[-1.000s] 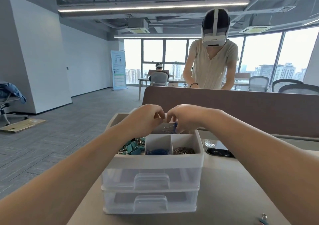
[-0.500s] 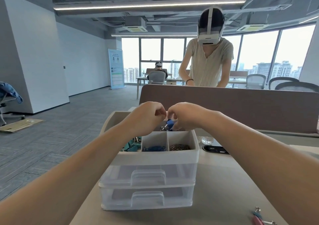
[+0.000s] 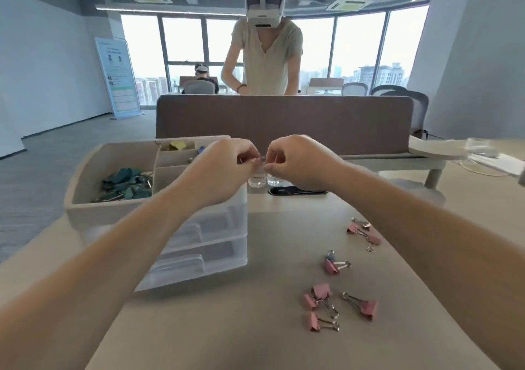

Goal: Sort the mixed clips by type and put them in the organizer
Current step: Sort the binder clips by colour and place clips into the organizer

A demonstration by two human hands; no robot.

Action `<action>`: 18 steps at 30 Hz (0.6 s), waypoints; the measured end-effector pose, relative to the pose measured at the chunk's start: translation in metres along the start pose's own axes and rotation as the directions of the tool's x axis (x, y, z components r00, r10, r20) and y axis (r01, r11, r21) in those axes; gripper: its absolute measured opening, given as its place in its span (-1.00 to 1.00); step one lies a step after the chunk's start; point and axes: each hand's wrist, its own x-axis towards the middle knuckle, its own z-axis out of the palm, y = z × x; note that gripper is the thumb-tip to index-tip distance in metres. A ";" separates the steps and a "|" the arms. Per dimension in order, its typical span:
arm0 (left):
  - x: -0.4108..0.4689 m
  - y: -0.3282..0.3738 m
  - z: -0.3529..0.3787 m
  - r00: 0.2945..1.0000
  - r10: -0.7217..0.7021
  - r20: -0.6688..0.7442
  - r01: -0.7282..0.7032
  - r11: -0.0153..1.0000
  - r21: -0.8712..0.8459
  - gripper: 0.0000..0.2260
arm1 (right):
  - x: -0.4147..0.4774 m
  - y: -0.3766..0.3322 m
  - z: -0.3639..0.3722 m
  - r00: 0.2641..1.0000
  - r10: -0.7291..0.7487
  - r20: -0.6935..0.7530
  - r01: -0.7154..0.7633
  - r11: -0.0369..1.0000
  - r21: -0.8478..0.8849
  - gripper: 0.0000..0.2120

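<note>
Left hand (image 3: 227, 168) and right hand (image 3: 295, 161) meet at frame centre, both pinching one small clip (image 3: 262, 158) with curled fingers.
The organizer (image 3: 113, 207) sits centre-left on the table (image 3: 270, 327), with a heap of teal clips (image 3: 125, 183) in its large left compartment and one yellow clip (image 3: 176, 145) at the upper edge. Lower right, about seven pink clips (image 3: 321, 290) lie loose in three clusters: two, one, four.
</note>
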 end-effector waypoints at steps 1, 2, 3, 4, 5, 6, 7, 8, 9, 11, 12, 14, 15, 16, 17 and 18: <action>-0.001 0.006 0.010 0.999 0.009 0.031 -0.009 1.000 -0.006 -0.88 | -0.013 0.007 -0.001 1.000 0.027 0.014 -0.027 1.000 -0.006 -0.85; -0.007 0.017 0.027 0.998 0.021 0.060 -0.020 1.000 -0.016 -0.88 | -0.035 0.020 -0.002 0.998 0.062 0.030 -0.061 0.998 -0.022 -0.84; -0.008 0.017 0.032 0.998 0.025 0.059 -0.025 1.000 -0.004 -0.89 | -0.041 0.024 -0.002 0.997 0.071 0.042 -0.070 0.997 -0.035 -0.83; -0.012 0.021 0.044 0.997 0.032 0.075 -0.031 0.999 -0.007 -0.88 | -0.056 0.032 0.000 0.994 0.099 0.052 -0.096 0.994 -0.059 -0.83; -0.016 0.025 0.058 0.994 0.030 0.101 -0.028 0.999 -0.020 -0.88 | -0.071 0.041 0.000 0.990 0.130 0.062 -0.124 0.989 -0.080 -0.83; -0.021 0.028 0.071 0.990 0.024 0.137 -0.021 0.999 -0.028 -0.88 | -0.085 0.050 0.002 0.985 0.154 0.071 -0.147 0.984 -0.101 -0.83; -0.026 0.030 0.083 0.983 0.014 0.180 -0.008 0.999 -0.032 -0.89 | -0.098 0.058 0.004 0.980 0.178 0.086 -0.168 0.980 -0.109 -0.83; -0.031 0.031 0.095 0.975 0.006 0.224 0.001 1.000 -0.031 -0.90 | -0.111 0.065 0.006 0.975 0.196 0.104 -0.185 0.977 -0.110 -0.83; -0.036 0.033 0.107 0.963 0.001 0.270 0.004 1.000 -0.017 -0.91 | -0.123 0.072 0.009 0.969 0.212 0.128 -0.200 0.974 -0.106 -0.82; -0.049 0.036 0.127 0.925 -0.020 0.379 0.002 0.999 0.048 -0.88 | -0.144 0.083 0.017 0.952 0.238 0.193 -0.221 0.970 -0.103 -0.80; -0.055 0.038 0.134 0.896 -0.037 0.443 -0.005 0.996 0.093 -0.83 | -0.152 0.088 0.022 0.941 0.247 0.232 -0.223 0.967 -0.123 -0.78; -0.067 0.039 0.146 0.826 -0.083 0.558 -0.008 0.987 0.159 -0.65 | -0.165 0.097 0.035 0.907 0.283 0.313 -0.244 0.957 -0.157 -0.70; -0.072 0.037 0.150 0.797 -0.105 0.594 -0.002 0.984 0.177 -0.54 | -0.170 0.101 0.041 0.883 0.303 0.358 -0.262 0.952 -0.159 -0.65; -0.077 0.036 0.153 0.777 -0.122 0.617 0.003 0.982 0.191 -0.43 | -0.174 0.105 0.047 0.856 0.323 0.404 -0.277 0.946 -0.169 -0.60; -0.080 0.035 0.155 0.764 -0.137 0.631 -0.001 0.977 0.214 -0.34 | -0.177 0.108 0.053 0.830 0.339 0.443 -0.286 0.940 -0.184 -0.53; -0.083 0.033 0.156 0.751 -0.154 0.642 -0.007 0.970 0.241 -0.28 | -0.179 0.110 0.058 0.805 0.355 0.476 -0.295 0.935 -0.197 -0.47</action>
